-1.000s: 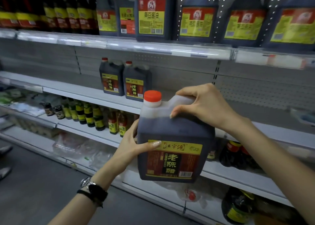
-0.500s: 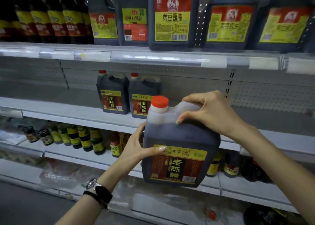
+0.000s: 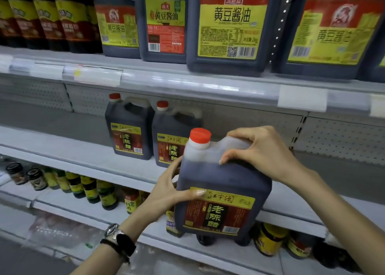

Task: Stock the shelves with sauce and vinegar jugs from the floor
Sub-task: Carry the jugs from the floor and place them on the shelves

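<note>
Right hand (image 3: 264,151) fingers (image 3: 229,156) curled over the clear handle on top of the vinegar jug (image 3: 223,179), thumb on its near shoulder. Left hand (image 3: 166,193) grips the jug's left side, thumb across the yellow label strip. Jug upright, red cap (image 3: 200,135) at top left, held in the air in front of the middle shelf (image 3: 73,149) edge, just right of two matching jugs (image 3: 129,133) standing on that shelf. Watch (image 3: 116,233) on left wrist. Big soy sauce jugs (image 3: 231,24) on the shelf above, small bottles (image 3: 89,189) on the shelf below.

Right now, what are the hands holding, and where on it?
A dark vinegar jug: the right hand grips its top handle, and the left hand holds its left side, with the thumb across the label.
</note>
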